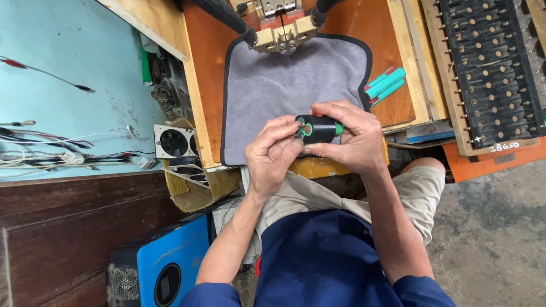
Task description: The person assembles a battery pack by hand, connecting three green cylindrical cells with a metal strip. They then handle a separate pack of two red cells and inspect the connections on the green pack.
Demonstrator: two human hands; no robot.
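Observation:
My right hand (344,136) grips a small black battery pack (318,129) with green cell ends, held over the near edge of a grey cloth (284,85). My left hand (273,150) pinches the pack's left end, fingertips on a round green cell end. Two loose teal cylindrical cells (385,85) lie at the cloth's right edge on the wooden bench (207,51). A spot-welder head (281,31) with two black cables sits at the far edge of the cloth.
A black tray of several cells (489,68) rests at the right. Left, a pale blue table (62,51) carries loose wires and probes. A small fan unit (173,142) and a blue box with a round dial (165,267) stand below the bench.

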